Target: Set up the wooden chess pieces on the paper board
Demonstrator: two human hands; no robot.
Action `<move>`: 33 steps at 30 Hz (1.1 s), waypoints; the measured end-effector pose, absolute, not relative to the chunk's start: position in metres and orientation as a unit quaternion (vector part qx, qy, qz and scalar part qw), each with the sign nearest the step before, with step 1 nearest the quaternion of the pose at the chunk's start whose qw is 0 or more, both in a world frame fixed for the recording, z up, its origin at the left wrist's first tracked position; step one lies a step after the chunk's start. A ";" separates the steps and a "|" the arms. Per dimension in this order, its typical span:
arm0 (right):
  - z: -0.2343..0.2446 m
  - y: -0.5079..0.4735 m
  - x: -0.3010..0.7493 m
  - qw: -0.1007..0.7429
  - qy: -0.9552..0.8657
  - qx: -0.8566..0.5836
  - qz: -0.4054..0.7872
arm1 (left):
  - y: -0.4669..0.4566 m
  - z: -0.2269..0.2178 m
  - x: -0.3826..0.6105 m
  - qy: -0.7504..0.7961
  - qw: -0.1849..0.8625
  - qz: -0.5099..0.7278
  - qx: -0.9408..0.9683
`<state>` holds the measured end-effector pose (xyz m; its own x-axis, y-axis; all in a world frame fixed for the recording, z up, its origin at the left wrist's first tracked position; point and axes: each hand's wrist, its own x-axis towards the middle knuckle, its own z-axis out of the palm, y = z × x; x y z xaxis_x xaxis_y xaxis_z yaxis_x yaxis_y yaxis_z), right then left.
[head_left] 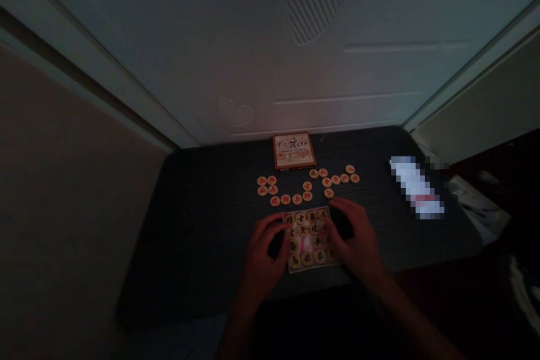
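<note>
Xiangqi pieces point(306, 238) in a square block, between left hand point(264, 253) and right hand point(354, 239), both half-curled, touching its edges, grip unclear

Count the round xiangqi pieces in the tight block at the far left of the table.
4. The back-left piece, back-right piece, front-left piece and front-right piece form a square on the dark table; none looks hidden.
</note>
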<state>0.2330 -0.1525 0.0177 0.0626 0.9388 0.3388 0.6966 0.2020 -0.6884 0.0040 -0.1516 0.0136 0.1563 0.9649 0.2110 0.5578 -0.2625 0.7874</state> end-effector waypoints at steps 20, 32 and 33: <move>0.033 -0.024 0.251 0.145 -0.858 -0.493 0.021 | -0.153 0.009 0.003 0.528 0.323 0.444 0.648; 0.036 -0.024 0.250 0.194 -0.842 -0.500 0.053 | -0.152 0.012 0.004 0.536 0.325 0.445 0.639; 0.040 -0.027 0.251 0.212 -0.834 -0.506 0.059 | -0.152 0.012 0.003 0.536 0.326 0.445 0.640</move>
<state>0.2507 -0.0270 0.0397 -0.3988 0.8687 0.2939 0.8190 0.4815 -0.3120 0.0034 -0.1523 0.0118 0.0299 0.9749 0.2208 0.3951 -0.2144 0.8933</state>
